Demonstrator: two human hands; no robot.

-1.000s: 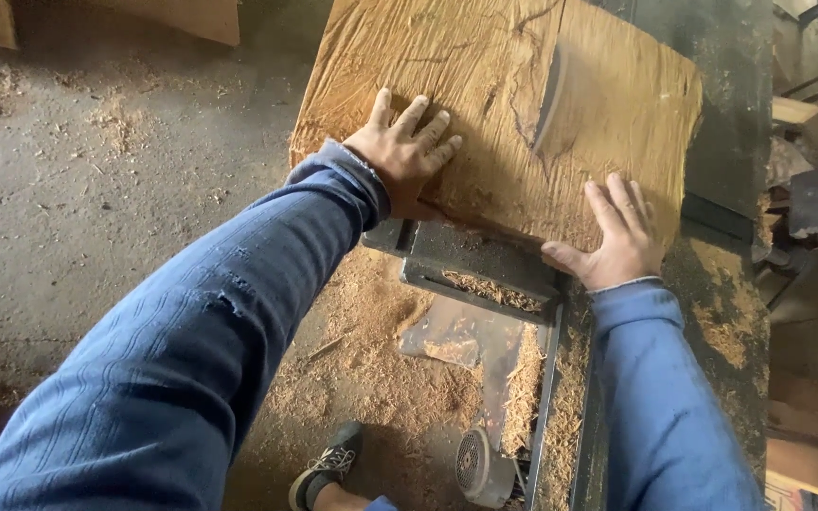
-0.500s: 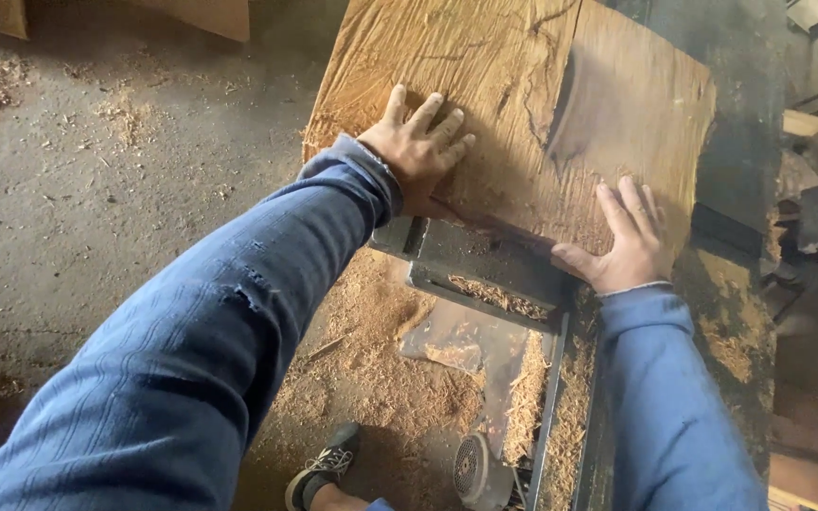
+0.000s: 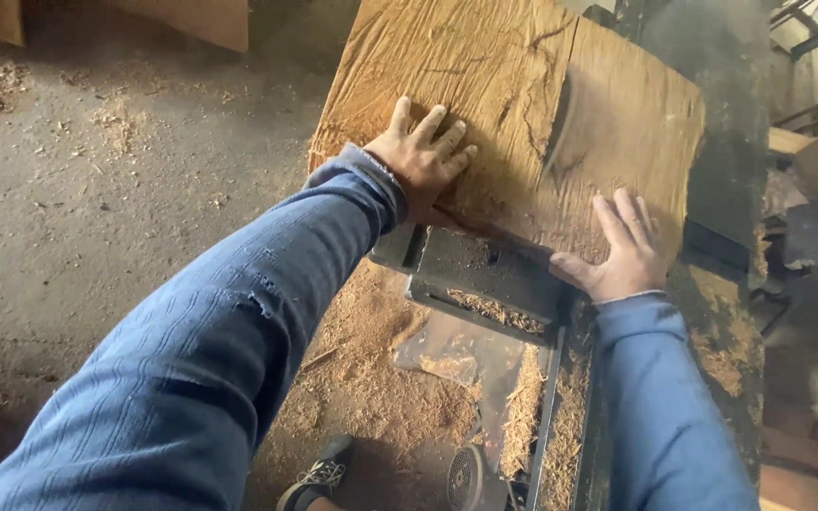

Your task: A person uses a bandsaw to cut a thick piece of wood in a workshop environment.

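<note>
No packages, labels, signs or screens in view.

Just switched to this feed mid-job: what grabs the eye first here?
A broad rough wooden slab fills the upper middle, lying on a dark machine table. The left hand presses flat on it near its near-left edge, the right hand flat at its near-right edge. Sawdust piles on the floor below.

A single head-worn camera looks steeply down at close range over both blue-sleeved arms onto a wooden slab [image 3: 513,123] atop a sawdust-covered machine table [image 3: 489,274].
</note>
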